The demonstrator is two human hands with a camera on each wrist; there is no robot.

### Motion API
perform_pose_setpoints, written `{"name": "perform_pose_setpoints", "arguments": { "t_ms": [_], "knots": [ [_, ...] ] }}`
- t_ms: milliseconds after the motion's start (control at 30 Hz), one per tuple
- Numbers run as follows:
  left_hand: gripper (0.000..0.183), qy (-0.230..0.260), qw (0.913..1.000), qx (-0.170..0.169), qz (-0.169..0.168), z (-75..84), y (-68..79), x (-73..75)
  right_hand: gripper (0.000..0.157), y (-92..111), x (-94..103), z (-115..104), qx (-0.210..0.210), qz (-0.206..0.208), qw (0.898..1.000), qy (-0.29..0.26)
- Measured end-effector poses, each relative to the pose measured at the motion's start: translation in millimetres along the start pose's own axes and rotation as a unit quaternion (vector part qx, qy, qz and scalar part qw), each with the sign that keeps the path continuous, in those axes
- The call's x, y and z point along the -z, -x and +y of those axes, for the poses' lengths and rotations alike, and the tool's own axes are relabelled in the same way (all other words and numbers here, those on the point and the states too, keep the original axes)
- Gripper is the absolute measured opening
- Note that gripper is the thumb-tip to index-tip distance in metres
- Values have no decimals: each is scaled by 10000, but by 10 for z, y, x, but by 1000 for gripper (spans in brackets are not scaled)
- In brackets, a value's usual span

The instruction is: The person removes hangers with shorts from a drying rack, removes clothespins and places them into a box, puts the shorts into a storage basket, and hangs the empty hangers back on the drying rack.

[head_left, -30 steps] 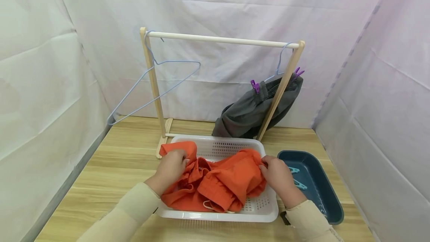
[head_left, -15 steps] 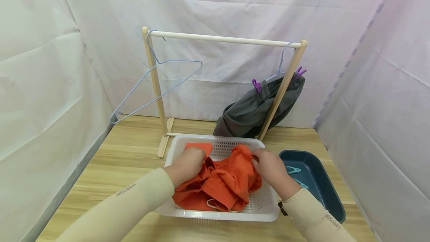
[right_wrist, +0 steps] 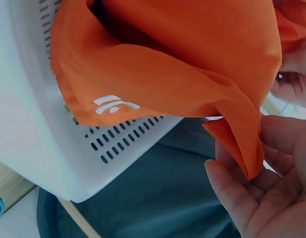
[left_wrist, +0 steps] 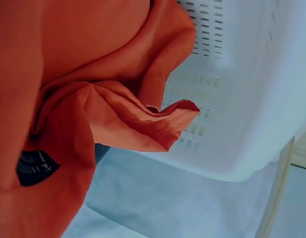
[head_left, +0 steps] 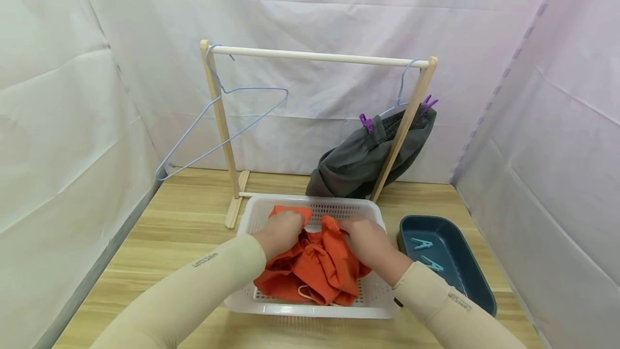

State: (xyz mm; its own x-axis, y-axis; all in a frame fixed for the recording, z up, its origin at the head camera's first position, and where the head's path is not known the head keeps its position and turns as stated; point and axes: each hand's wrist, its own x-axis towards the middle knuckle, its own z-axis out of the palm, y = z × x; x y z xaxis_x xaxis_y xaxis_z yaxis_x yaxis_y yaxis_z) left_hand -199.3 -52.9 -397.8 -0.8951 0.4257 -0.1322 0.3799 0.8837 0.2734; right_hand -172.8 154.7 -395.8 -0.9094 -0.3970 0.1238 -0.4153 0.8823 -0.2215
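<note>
Crumpled orange shorts (head_left: 319,273) with a gathered waistband and pale drawstring lie partly lifted in a white perforated basket (head_left: 310,311). On their left side, my left hand (head_left: 282,232) grips the cloth, its fingers curled into the fold. Opposite it, my right hand (head_left: 365,238) holds the other side. The right wrist view shows that hand (right_wrist: 272,183) pinching a hanging edge of the shorts (right_wrist: 182,64), near a white printed logo. In the left wrist view the shorts (left_wrist: 103,119) show a dark label inside, and the hand is out of sight.
Behind the basket stands a wooden rack (head_left: 319,57). A bare blue hanger (head_left: 223,90) hangs at its left; at its right, a dark grey garment (head_left: 358,160) hangs with purple clips (head_left: 366,123). A dark blue tray (head_left: 455,252) holds light-blue clips (head_left: 431,264).
Both hands have moved closer together over the basket, drawing the shorts into a narrower bunch. The right hand has come left and the left hand right. The rack and hangers stay put.
</note>
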Motion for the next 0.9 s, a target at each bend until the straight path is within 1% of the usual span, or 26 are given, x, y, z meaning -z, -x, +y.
{"name": "perform_pose_setpoints", "arguments": {
  "t_ms": [100,167,233,367,467,533,667,767,900],
  "knots": [
    [15,11,10000,-4,-92,-14,-8,-15,9,-21,-43,-20,281,102,9994,183],
    [15,33,9999,-30,-158,-30,-4,-29,8,-38,-70,-29,405,94,9989,219],
    [16,-23,9998,-101,-194,-47,1,-50,8,-55,-91,-41,443,-8,9987,248],
    [19,-100,9994,-244,-207,-92,12,-110,10,-102,-135,-58,460,-351,9974,432],
    [18,-70,9993,-242,-269,-112,10,-152,11,-133,-178,-58,540,-555,9950,624],
    [17,-118,9992,-222,-322,-111,6,-168,13,-147,-211,-52,620,-612,9936,721],
    [15,-106,9985,-86,-536,-88,16,-168,16,-166,-257,-47,753,-752,9914,767],
    [15,-25,9975,16,-699,-80,33,-165,17,-171,-275,-48,854,-833,9894,832],
    [16,-142,9968,-15,-784,-94,45,-199,18,-172,-298,-42,949,-845,9876,927]
  ]
}}
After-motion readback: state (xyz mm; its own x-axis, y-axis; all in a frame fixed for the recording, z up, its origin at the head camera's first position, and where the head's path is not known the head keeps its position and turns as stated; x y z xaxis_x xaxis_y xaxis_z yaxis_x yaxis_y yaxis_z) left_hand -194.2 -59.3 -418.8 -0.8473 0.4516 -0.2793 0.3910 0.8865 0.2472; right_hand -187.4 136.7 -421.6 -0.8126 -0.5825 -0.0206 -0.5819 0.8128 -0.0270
